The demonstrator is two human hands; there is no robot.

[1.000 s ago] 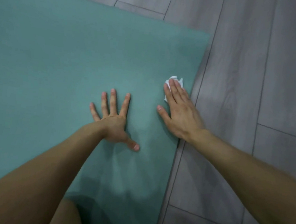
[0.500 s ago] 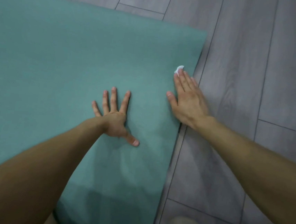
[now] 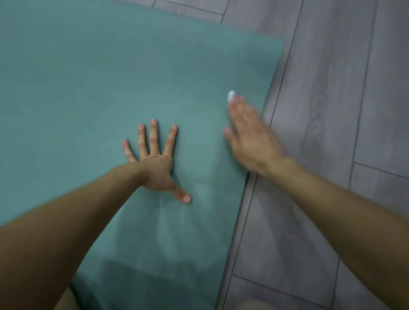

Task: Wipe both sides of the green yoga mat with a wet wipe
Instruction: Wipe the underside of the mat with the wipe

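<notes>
Flatly, straight fingers (image 3: 240, 110) of right hand (image 3: 252, 139) press wet wipe (image 3: 230, 95) onto mat (image 3: 106, 70).

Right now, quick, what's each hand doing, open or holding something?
Left hand: open, fingers spread flat on the yoga mat.
Right hand: open, blurred, straight fingers pressing the wet wipe onto the mat.

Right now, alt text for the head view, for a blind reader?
The right hand presses a white wet wipe onto the green yoga mat near its right edge; the left hand lies spread flat on the mat. Grey floor beyond.
</notes>
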